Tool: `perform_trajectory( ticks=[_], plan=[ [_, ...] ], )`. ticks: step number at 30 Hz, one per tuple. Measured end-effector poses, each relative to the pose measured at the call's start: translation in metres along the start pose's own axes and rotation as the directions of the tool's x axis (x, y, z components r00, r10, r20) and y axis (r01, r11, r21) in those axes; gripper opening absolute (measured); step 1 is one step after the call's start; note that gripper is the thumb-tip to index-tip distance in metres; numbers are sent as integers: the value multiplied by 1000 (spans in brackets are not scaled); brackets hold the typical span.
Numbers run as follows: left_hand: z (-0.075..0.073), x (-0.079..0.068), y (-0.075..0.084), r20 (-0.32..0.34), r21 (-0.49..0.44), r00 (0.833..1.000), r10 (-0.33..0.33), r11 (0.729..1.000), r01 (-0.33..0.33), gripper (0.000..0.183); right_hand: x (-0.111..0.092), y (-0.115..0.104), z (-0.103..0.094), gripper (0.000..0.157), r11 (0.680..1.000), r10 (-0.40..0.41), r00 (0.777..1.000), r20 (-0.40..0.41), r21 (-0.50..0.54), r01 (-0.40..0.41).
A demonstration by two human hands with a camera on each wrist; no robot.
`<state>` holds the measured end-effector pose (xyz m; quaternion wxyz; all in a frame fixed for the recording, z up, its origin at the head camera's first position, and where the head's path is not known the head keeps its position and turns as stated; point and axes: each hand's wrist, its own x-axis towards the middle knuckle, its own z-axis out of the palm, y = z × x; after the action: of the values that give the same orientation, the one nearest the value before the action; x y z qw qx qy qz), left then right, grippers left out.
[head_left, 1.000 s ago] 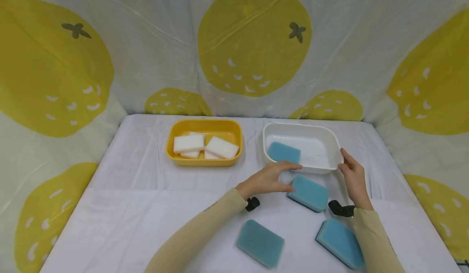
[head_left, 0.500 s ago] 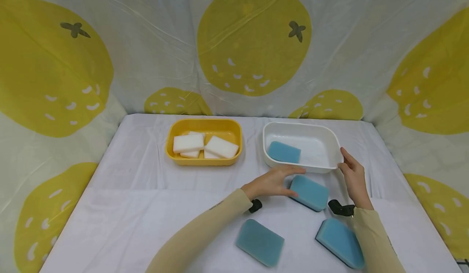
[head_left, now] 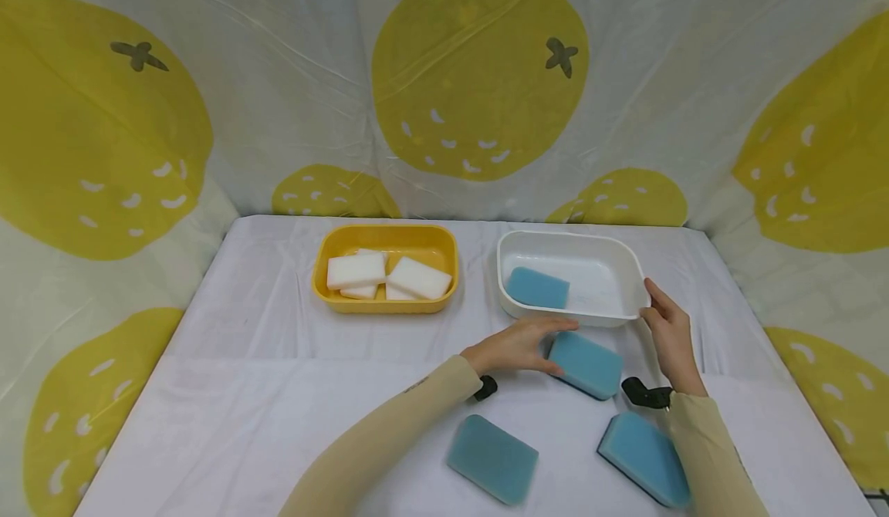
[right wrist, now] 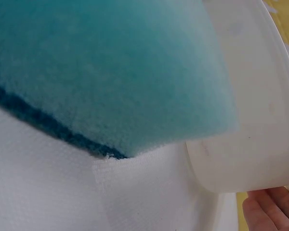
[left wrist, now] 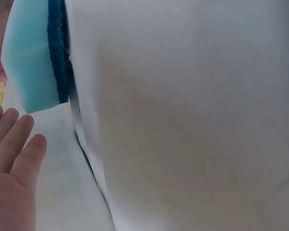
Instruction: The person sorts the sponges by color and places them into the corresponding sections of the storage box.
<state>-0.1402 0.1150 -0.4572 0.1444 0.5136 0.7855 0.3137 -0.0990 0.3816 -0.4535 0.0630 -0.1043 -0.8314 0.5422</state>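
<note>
In the head view my left hand (head_left: 510, 347) reaches over the left end of a blue sponge (head_left: 586, 364), thumb by its near-left edge and fingers along its far edge. The left wrist view has the fingers straight beside the sponge (left wrist: 31, 57), whose dark scouring layer shows. My right hand (head_left: 670, 339) holds the right front corner of a white tub (head_left: 614, 320), with thumb and fingers at its rim. Inside that tub lies another blue sponge (head_left: 538, 288). The right wrist view shows fingers against the tub's outer wall (right wrist: 250, 163).
A yellow tub (head_left: 389, 308) with several white sponges (head_left: 419, 278) stands to the left of the white one. Two more sponges lie near the front: a teal-blue sponge (head_left: 493, 459) and a blue sponge (head_left: 642, 459) partly behind the right sleeve. Lemon-printed cloth (head_left: 479, 77) walls the table in.
My left hand has shifted slightly right and toward me, its thumb closer over the sponge's left end. The right hand stays at the tub's corner. The sponges have not visibly moved.
</note>
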Motion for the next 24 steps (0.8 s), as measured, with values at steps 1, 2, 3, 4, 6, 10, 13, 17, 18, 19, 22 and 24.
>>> perform_trajectory(
  ticks=[1,2,3,4,6,10,13,17,18,19,22,24],
  plan=[
    [1,1,-1,4,-8,1000,-9,1000,9,77,0,0,0,54,1000,-1,1000,0,2,1],
    [1,1,-1,12,-12,1000,-19,1000,19,78,0,0,0,54,1000,-1,1000,-1,1,1],
    [2,2,-2,17,-14,999,-28,1000,28,78,0,0,0,54,1000,-1,1000,-2,3,1],
    [2,2,-2,24,-17,999,-37,999,38,78,0,-1,0,54,1000,-1,1000,-3,4,1],
    [3,3,-3,36,-14,998,-55,998,56,79,0,0,0,54,1000,0,1000,-3,3,0],
    [5,5,-3,52,-2,996,-79,997,79,79,0,0,0,54,1000,10,1000,-5,-7,-10],
    [5,7,-3,61,4,994,-88,996,87,78,0,0,-1,54,1000,19,1000,-5,-18,-19],
    [5,8,-2,75,8,992,-103,995,102,77,1,0,-1,53,999,27,1000,-5,-26,-27],
    [5,8,-2,78,14,991,-106,994,105,77,1,0,-1,53,999,28,1000,-4,-28,-28],
    [5,8,-2,79,15,991,-109,994,108,76,1,0,-1,53,999,27,1000,-4,-27,-27],
    [5,8,-1,77,25,990,-116,993,115,75,1,0,0,53,999,25,1000,-2,-26,-25],
    [5,7,-1,73,34,990,-118,993,115,74,1,0,0,53,999,24,1000,-2,-25,-24]
  ],
)
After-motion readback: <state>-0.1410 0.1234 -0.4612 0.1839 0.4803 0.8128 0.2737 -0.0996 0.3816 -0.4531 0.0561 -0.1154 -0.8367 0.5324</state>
